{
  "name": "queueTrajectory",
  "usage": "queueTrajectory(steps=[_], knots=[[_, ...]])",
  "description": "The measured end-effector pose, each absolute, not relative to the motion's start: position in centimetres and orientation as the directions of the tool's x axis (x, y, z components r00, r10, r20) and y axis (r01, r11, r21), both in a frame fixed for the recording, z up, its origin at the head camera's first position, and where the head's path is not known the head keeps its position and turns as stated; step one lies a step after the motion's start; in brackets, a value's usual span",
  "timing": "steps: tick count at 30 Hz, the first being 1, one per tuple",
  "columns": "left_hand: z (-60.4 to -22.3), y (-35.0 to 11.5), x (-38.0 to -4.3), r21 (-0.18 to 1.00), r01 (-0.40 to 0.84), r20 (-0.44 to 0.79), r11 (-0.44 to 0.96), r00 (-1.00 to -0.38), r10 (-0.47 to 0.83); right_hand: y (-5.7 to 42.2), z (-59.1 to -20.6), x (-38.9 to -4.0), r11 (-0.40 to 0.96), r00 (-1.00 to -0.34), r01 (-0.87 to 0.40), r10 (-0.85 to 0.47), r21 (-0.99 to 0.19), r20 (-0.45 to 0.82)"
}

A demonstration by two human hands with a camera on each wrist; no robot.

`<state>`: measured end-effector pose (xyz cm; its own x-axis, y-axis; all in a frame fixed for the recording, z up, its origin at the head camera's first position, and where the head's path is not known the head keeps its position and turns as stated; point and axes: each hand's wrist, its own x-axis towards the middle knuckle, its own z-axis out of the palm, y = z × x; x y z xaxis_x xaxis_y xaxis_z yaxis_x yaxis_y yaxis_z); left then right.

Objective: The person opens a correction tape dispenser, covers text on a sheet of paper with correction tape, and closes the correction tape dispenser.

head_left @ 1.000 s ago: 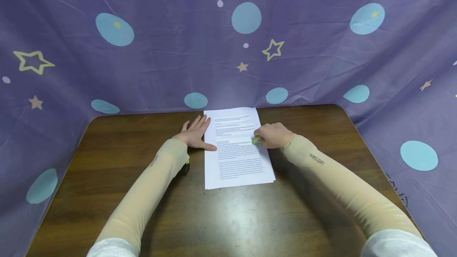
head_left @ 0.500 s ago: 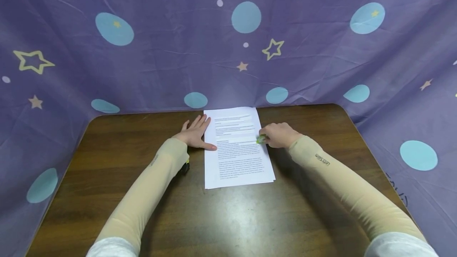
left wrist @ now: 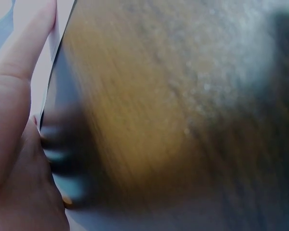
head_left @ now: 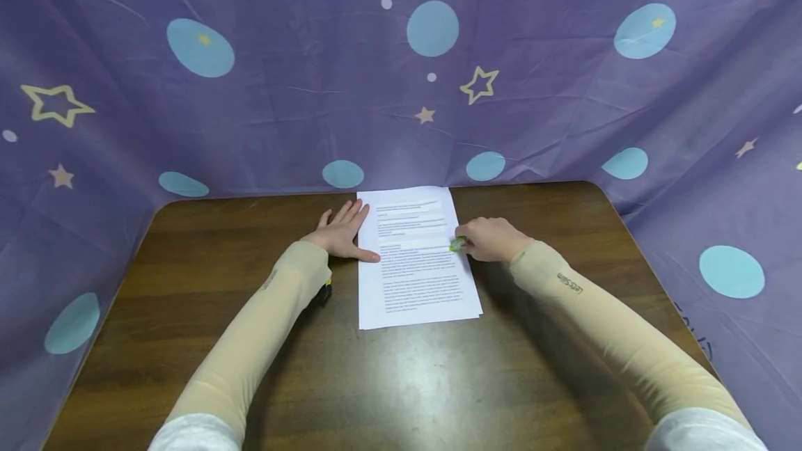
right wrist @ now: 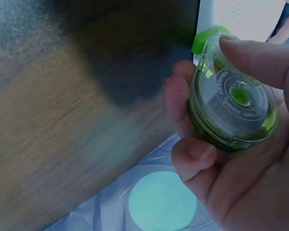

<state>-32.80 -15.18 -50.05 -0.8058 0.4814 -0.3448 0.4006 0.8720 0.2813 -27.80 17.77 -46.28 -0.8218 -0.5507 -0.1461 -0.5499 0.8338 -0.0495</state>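
Note:
A small stack of printed sheets (head_left: pixel 432 298) lies at the far middle of the table. White strips cover several lines in its upper half. My left hand (head_left: pixel 340 234) rests spread on the left edge, its thumb (left wrist: pixel 19 48) over the paper in the left wrist view. In my right hand (head_left: pixel 491 239) I grip a clear and green correction tape (right wrist: pixel 231 91), thumb on top and fingers curled beneath. Its green tip (right wrist: pixel 202 42) is right at the paper's right edge, level with a white strip.
The brown wooden table (head_left: pixel 401 388) ends at the back against a purple curtain (head_left: pixel 282 89) with stars and blue dots. A small black and yellow object (head_left: pixel 324 292) shows beside the left sleeve (head_left: pixel 250 333).
My right hand has drawn the correction tape rightward along a line to the paper's right edge, then nearly stopped. The left hand stays in place.

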Motion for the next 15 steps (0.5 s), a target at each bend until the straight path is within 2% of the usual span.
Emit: queueTrajectory(steps=[8, 15], knots=[[-51.0, -15.4, -33.1, 0.293, 0.389, -0.345, 0.873, -0.809, 0.476, 18.0, -46.4, -27.6, 0.826, -0.819, -0.559, -0.564, -0.077, -0.104], [-50.1, -15.4, -32.9, 0.407, 0.351, -0.304, 0.843, -0.818, 0.488, 18.1, -46.3, -27.8, 0.858, -0.853, -0.501, -0.512, -0.114, -0.107]])
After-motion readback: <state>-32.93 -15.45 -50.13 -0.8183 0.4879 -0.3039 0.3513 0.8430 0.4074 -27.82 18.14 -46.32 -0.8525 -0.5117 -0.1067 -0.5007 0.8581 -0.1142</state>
